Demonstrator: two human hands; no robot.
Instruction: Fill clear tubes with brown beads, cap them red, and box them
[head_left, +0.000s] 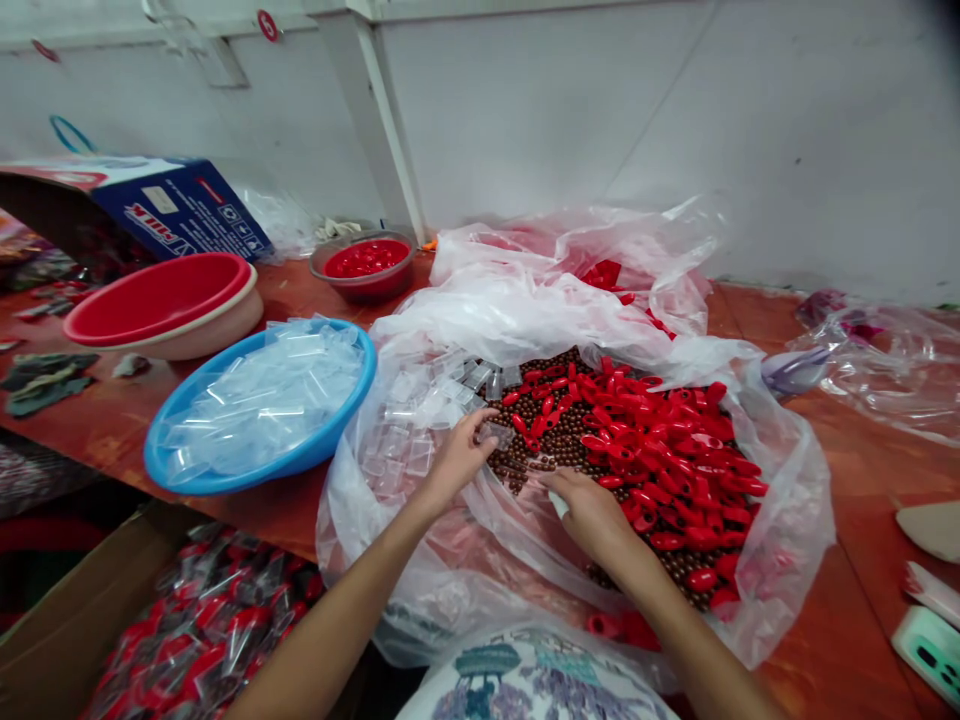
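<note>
My left hand [459, 458] is over the near side of a spread plastic bag [517, 310], its thumb and fingers closed on a small clear plastic case [498, 434]. Beneath the fingertips lie many small brown beads [551, 438]. My right hand [592, 510] reaches low over the same beads, fingers together and pointing left. A whitish bit [559, 503] shows under its fingers; I cannot make out what it is. Glossy red plastic pieces [675, 460] are heaped on the beads to the right. Clear plastic cases [409, 410] lie on the bag's left side.
A blue basin [364, 400] full of clear cases stands left. Behind it are a red basin [161, 300] and a bowl [375, 287] of red pieces. Below the table edge, a cardboard box [82, 610] holds wrapped red items. A phone [930, 650] lies far right.
</note>
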